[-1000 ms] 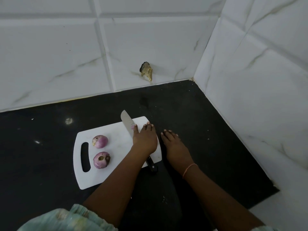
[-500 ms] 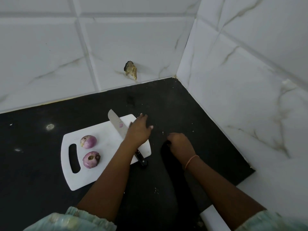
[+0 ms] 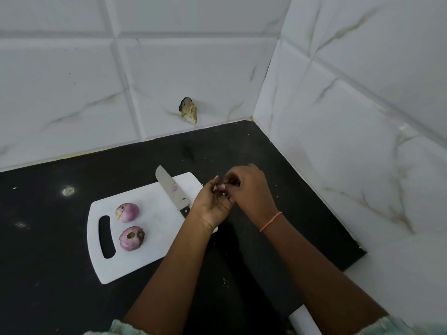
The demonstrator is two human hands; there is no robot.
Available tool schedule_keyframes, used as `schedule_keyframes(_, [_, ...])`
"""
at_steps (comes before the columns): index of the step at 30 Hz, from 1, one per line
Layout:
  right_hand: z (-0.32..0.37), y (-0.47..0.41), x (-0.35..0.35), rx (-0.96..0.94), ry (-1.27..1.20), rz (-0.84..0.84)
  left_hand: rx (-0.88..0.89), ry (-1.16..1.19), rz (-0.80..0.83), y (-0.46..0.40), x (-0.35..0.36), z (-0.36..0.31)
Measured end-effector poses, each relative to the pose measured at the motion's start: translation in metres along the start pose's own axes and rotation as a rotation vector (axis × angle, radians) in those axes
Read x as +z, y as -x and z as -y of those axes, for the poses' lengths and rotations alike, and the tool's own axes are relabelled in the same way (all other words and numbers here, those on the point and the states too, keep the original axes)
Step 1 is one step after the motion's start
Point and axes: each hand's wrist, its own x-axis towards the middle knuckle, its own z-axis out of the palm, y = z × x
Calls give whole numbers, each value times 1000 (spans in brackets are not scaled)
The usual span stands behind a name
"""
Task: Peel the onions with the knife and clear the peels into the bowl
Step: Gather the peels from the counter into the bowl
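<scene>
Two peeled purple onions lie on the white cutting board, near its handle slot. The knife rests on the board's far right part, blade pointing away, its black handle partly hidden under my left wrist. My left hand is lifted palm-up just off the board's right edge, fingers curled around small bits of onion peel. My right hand meets it from the right, fingertips pinching at those bits. No bowl is in view.
The board lies on a black countertop in a corner of white marble-look tiled walls. A chipped hole marks the back wall. Small crumbs dot the counter right of the board.
My left hand lifted off the knife and turned palm-up. My right hand rose from the counter with gathered bits and moved left to meet it. The camera view shifted slightly.
</scene>
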Motion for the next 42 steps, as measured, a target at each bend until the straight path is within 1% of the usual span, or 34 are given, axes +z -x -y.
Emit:
schedule_keyframes(2, [-4, 2, -4, 19, -122, -35, 41, -48, -21, -1, 0, -1])
schedule_keyframes(4, [-11, 5, -10, 96, -322, -105, 50, -40, -18, -4, -2, -2])
schedule_keyframes(7, [-22, 8, -11, 358, -567, -225, 46, 56, 8, -6, -5, -3])
schedule_keyframes(8, [-29, 10, -7, 468, -650, -273, 60, 52, 6, -6, -6, -3])
schedule_keyframes(9, [-37, 14, -3, 571, -678, -317, 81, 14, -11, -7, -6, -3])
schedule_keyframes(10, [-49, 21, 2, 641, -618, -333, 112, -43, -31, -7, -7, -4])
schedule_keyframes(12, [-71, 46, 18, 676, -339, -258, 202, -153, -83, -11, -11, -8])
schedule_keyframes(14, [-83, 77, 40, 632, -88, -104, 270, -210, -159, -14, -17, -13])
schedule_keyframes(16, [-84, 97, 62, 530, 203, 50, 273, -207, -224, -17, -21, -16])
schedule_keyframes(17, [-82, 100, 70, 474, 307, 100, 261, -196, -240, -16, -22, -16])
schedule_keyframes(18, [-80, 99, 76, 426, 360, 119, 249, -185, -250, -15, -23, -16])
schedule_keyframes(21, [-74, 79, 81, 294, 364, 193, 238, -164, -247, -12, -23, -16])
schedule_keyframes(26, [-72, 64, 76, -67, 287, 409, 289, -46, -282, -6, -25, -23])
schedule_keyframes(28, [-75, 68, 70, -156, 225, 446, 295, -41, -310, -7, -25, -24])
schedule_keyframes(31, [-83, 82, 54, -175, 147, 446, 274, -42, -348, -12, -27, -20])
schedule_keyframes(34, [-80, 95, 39, -163, 241, 444, 258, 0, -353, -13, -27, -19])
schedule_keyframes(36, [-73, 100, 32, -116, 290, 442, 255, 17, -332, -10, -26, -20])
schedule_keyframes(39, [-66, 93, 28, -43, 371, 446, 242, 29, -307, -8, -25, -20])
schedule_keyframes(42, [-61, 87, 24, -24, 436, 451, 225, 29, -280, -6, -26, -21])
